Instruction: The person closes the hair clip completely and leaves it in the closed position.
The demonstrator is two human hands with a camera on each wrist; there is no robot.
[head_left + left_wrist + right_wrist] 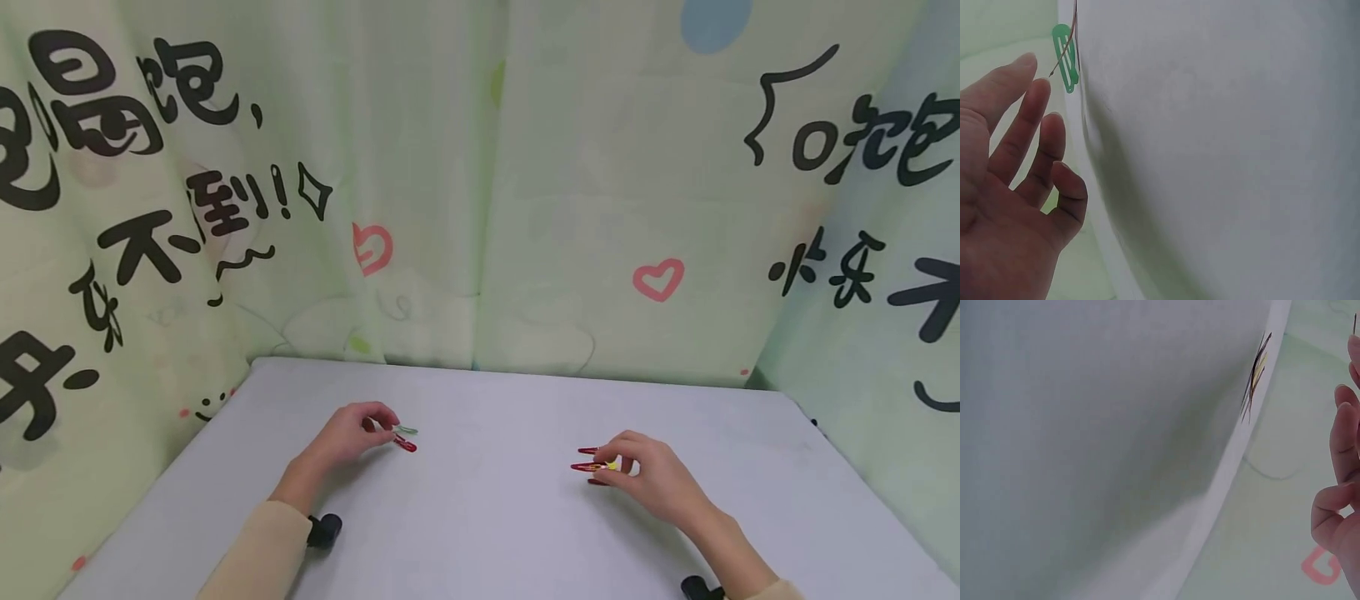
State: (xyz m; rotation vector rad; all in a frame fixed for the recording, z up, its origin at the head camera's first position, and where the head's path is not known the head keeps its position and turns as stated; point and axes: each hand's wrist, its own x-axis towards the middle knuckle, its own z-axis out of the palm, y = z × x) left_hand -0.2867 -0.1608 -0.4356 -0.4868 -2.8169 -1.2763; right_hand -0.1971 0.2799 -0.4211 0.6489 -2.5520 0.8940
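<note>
Curtain reads 不到 left of frame, 快乐 right of frame; other characters too distorted to read.

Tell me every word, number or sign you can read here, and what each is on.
"不到!", in black on the left of the curtain.
"快乐", probably, in black on the curtain's right; a fold distorts it.
Other black characters on the curtain: too stylised, folded or cut off to read surely.
A pink heart outline, on the curtain.
No legible text on the hair clips or white table.
</note>
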